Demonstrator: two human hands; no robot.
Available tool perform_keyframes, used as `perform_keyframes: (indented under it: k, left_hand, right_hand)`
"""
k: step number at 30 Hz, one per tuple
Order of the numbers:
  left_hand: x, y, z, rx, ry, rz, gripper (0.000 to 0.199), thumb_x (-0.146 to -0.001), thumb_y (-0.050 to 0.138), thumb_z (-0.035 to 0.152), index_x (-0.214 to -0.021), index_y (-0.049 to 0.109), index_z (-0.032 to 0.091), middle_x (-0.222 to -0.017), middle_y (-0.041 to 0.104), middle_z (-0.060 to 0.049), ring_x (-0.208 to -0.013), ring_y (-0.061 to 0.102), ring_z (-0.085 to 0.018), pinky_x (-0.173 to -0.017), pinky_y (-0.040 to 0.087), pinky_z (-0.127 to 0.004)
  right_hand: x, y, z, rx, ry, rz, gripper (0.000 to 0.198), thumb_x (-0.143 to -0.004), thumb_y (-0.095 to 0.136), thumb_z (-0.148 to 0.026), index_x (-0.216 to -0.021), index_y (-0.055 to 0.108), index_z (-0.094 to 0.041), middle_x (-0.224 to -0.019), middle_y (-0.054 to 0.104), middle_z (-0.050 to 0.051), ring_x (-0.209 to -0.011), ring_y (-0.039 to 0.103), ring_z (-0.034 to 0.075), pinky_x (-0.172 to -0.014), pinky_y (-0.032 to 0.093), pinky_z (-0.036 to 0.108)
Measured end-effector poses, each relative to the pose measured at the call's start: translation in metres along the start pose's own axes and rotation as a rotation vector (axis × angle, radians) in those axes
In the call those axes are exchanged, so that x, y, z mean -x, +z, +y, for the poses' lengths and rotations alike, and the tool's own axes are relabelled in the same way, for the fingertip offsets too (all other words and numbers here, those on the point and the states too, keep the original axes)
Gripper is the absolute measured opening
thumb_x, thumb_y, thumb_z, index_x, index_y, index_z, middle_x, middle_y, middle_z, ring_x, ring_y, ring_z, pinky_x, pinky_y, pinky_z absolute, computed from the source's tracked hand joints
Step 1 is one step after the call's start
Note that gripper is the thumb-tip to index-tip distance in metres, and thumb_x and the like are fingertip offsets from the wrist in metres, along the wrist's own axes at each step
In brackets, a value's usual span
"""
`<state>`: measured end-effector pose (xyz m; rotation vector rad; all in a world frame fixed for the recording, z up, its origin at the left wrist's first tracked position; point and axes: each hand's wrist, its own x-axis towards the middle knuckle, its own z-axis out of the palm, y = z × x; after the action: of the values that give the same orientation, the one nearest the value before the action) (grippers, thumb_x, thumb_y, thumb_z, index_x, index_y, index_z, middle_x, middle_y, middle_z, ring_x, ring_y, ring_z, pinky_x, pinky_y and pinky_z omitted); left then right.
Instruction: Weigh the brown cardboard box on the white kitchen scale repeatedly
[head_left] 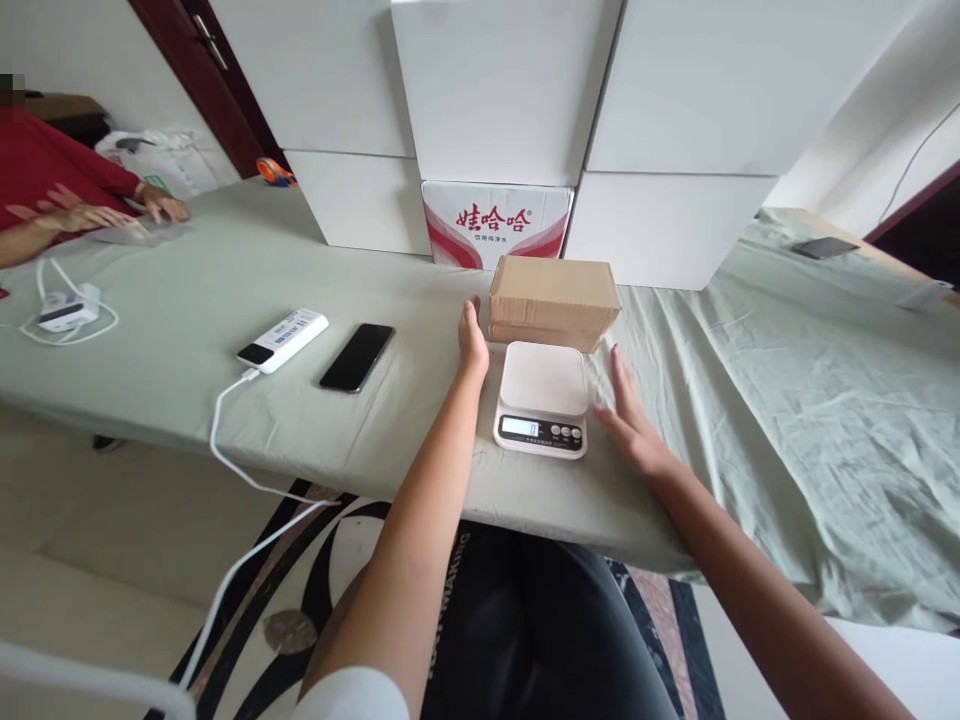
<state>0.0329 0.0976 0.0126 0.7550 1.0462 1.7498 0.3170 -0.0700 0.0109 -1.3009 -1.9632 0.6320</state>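
Note:
A white digital kitchen scale [544, 380] lies on the cloth-covered table in front of me, its display lit and its plate bare. Right behind it sits a closed brown cardboard box [553, 295]. My left hand [472, 340] is upright at the left side of the box, fingers stretched; whether it touches the cardboard I cannot tell. To the right of the scale, my right hand [631, 420] is held with its fingers apart and nothing in it, nearest to the scale's right edge.
White boxes [495, 90] form a wall behind, with a printed carton [499, 222] below. Left are a black phone [358, 357] and a white power bank [283, 341] with a cable. A person in red [60, 170] handles clear plastic at far left. The table edge [570, 520] is close.

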Motion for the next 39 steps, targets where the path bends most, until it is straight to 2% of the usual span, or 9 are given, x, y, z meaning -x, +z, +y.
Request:
perform_keyframes:
  k: [3, 6, 10, 14, 20, 24, 29, 35, 39]
  left_hand:
    - [-0.002, 0.003, -0.003, 0.024, 0.005, -0.012, 0.063, -0.118, 0.040, 0.060, -0.158, 0.069, 0.020, -0.177, 0.058, -0.012, -0.172, 0.046, -0.023, -0.144, 0.032, -0.039]
    - [-0.004, 0.005, -0.007, 0.041, 0.017, -0.028, 0.064, -0.114, 0.047, 0.067, -0.150, 0.075, 0.022, -0.175, 0.062, -0.011, -0.171, 0.049, -0.025, -0.143, 0.035, -0.039]
    - [-0.002, 0.005, -0.010, 0.000, 0.006, -0.081, 0.068, -0.110, 0.051, 0.075, -0.137, 0.082, 0.021, -0.158, 0.076, -0.015, -0.161, 0.061, -0.035, -0.138, 0.045, -0.049]
    - [-0.003, 0.005, -0.013, -0.089, -0.017, -0.121, 0.072, -0.109, 0.048, 0.078, -0.125, 0.082, 0.017, -0.146, 0.080, -0.019, -0.153, 0.067, -0.039, -0.136, 0.046, -0.055]
    - [0.011, 0.005, 0.012, -0.125, 0.136, -0.167, 0.081, -0.101, 0.052, 0.090, -0.124, 0.080, 0.018, -0.139, 0.082, -0.020, -0.144, 0.072, -0.038, -0.126, 0.054, -0.052]
    - [0.061, -0.018, 0.041, -0.198, 0.338, -0.153, 0.081, -0.100, 0.051, 0.092, -0.116, 0.082, 0.020, -0.124, 0.085, -0.017, -0.128, 0.079, -0.034, -0.110, 0.061, -0.044]
    - [0.116, -0.043, 0.052, -0.298, 0.473, 0.011, 0.076, -0.103, 0.048, 0.086, -0.102, 0.083, 0.018, -0.100, 0.085, -0.013, -0.101, 0.081, -0.029, -0.089, 0.062, -0.038]
    - [0.121, -0.041, 0.050, -0.313, 0.494, 0.091, 0.074, -0.102, 0.047, 0.084, -0.096, 0.081, 0.019, -0.102, 0.086, -0.014, -0.097, 0.081, -0.028, -0.079, 0.062, -0.036]
    - [0.120, -0.042, 0.051, -0.330, 0.494, 0.097, 0.073, -0.103, 0.045, 0.082, -0.101, 0.082, 0.018, -0.104, 0.086, -0.015, -0.099, 0.081, -0.029, -0.079, 0.061, -0.036]
  right_hand:
    - [-0.031, -0.014, 0.017, -0.280, 0.187, 0.157, 0.091, -0.107, 0.046, -0.072, -0.184, 0.004, -0.049, -0.196, -0.001, -0.009, -0.184, 0.000, 0.032, -0.148, 0.011, 0.071]
    - [-0.074, -0.018, 0.028, -0.534, 0.278, 0.246, 0.089, -0.102, 0.047, -0.078, -0.182, 0.024, -0.046, -0.196, 0.015, -0.007, -0.185, 0.010, 0.030, -0.150, 0.015, 0.067]
    - [-0.116, 0.003, 0.024, -0.715, 0.178, 0.325, 0.086, -0.098, 0.050, -0.076, -0.172, 0.048, -0.030, -0.189, 0.041, 0.001, -0.182, 0.026, 0.028, -0.153, 0.015, 0.057]
    - [-0.125, 0.023, 0.021, -0.712, 0.046, 0.312, 0.079, -0.097, 0.059, -0.072, -0.166, 0.053, -0.034, -0.176, 0.059, 0.000, -0.177, 0.038, 0.027, -0.151, 0.023, 0.058]
    - [-0.110, 0.007, 0.006, -0.632, -0.122, 0.406, 0.074, -0.098, 0.063, -0.072, -0.165, 0.053, -0.042, -0.179, 0.053, -0.002, -0.174, 0.041, 0.032, -0.149, 0.027, 0.063]
    - [-0.067, -0.005, -0.026, -0.595, -0.184, 0.362, 0.073, -0.100, 0.067, -0.067, -0.167, 0.050, -0.044, -0.178, 0.051, -0.001, -0.172, 0.041, 0.034, -0.146, 0.034, 0.062]
    - [-0.004, 0.010, -0.045, -0.556, -0.150, 0.378, 0.071, -0.102, 0.068, -0.062, -0.167, 0.051, -0.040, -0.170, 0.058, 0.004, -0.166, 0.047, 0.035, -0.145, 0.032, 0.063]
    - [0.016, 0.027, -0.039, -0.574, -0.079, 0.412, 0.072, -0.100, 0.069, -0.063, -0.164, 0.052, -0.037, -0.166, 0.060, 0.009, -0.149, 0.060, 0.036, -0.133, 0.047, 0.056]
    - [0.019, 0.028, -0.036, -0.590, -0.067, 0.398, 0.071, -0.102, 0.068, -0.062, -0.165, 0.051, -0.035, -0.158, 0.063, 0.009, -0.142, 0.064, 0.033, -0.132, 0.047, 0.056]
